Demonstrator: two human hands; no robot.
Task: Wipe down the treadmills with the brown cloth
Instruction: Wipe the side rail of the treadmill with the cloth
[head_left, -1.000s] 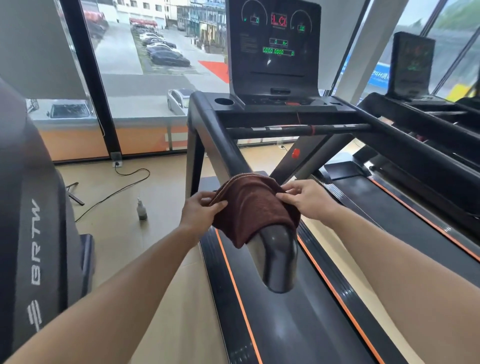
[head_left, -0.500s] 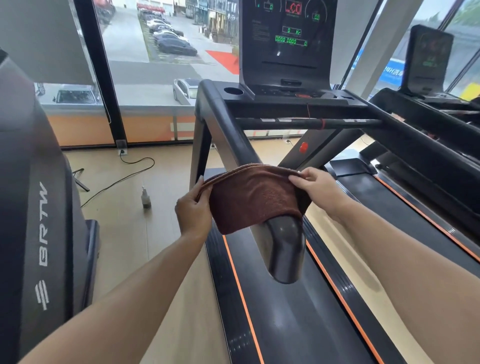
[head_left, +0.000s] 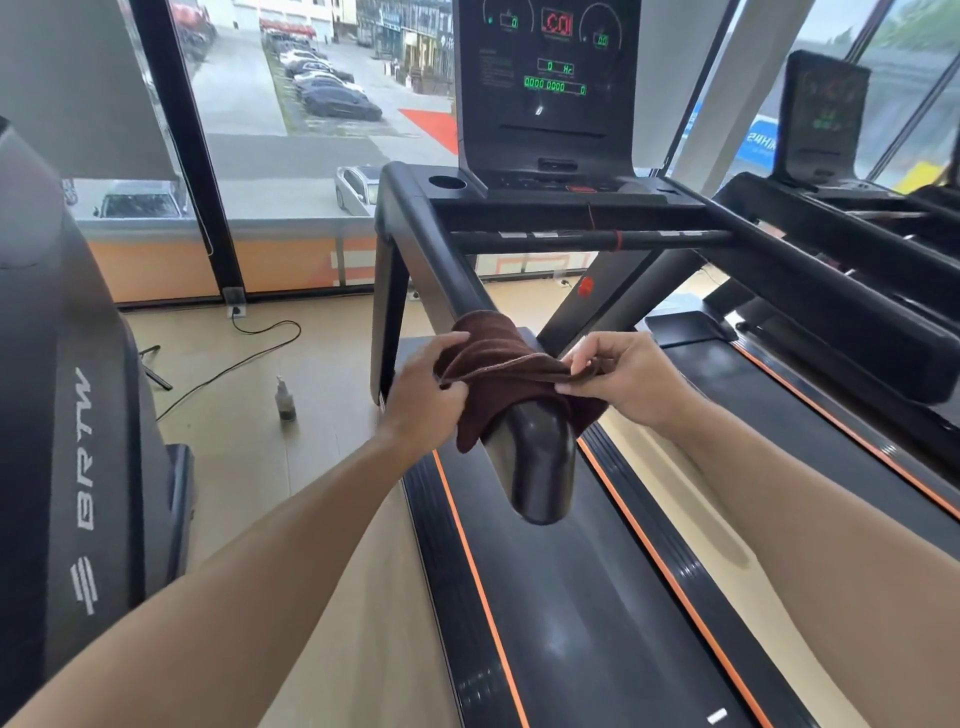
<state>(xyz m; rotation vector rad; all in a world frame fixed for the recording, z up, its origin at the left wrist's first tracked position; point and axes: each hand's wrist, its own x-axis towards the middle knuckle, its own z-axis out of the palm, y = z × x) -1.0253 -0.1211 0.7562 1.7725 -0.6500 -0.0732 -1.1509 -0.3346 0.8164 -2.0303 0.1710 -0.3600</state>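
The brown cloth (head_left: 506, 379) lies draped over the left handrail (head_left: 535, 457) of the black treadmill (head_left: 571, 597) in front of me, bunched into folds near the rail's rounded end. My left hand (head_left: 423, 389) grips the cloth's left edge beside the rail. My right hand (head_left: 631, 376) pinches the cloth's right edge between thumb and fingers. The bare glossy rail tip pokes out below the cloth. The lit console (head_left: 545, 88) stands at the far end.
A second treadmill (head_left: 831, 312) runs alongside on the right, a third machine (head_left: 78, 441) on the left. A small spray bottle (head_left: 284, 400) and a power cable (head_left: 234, 358) lie on the wooden floor between. Large windows face a car park.
Both hands have drawn the cloth's edges up and together, so it has gone from lying spread over the rail to bunched folds. The view has moved a little closer.
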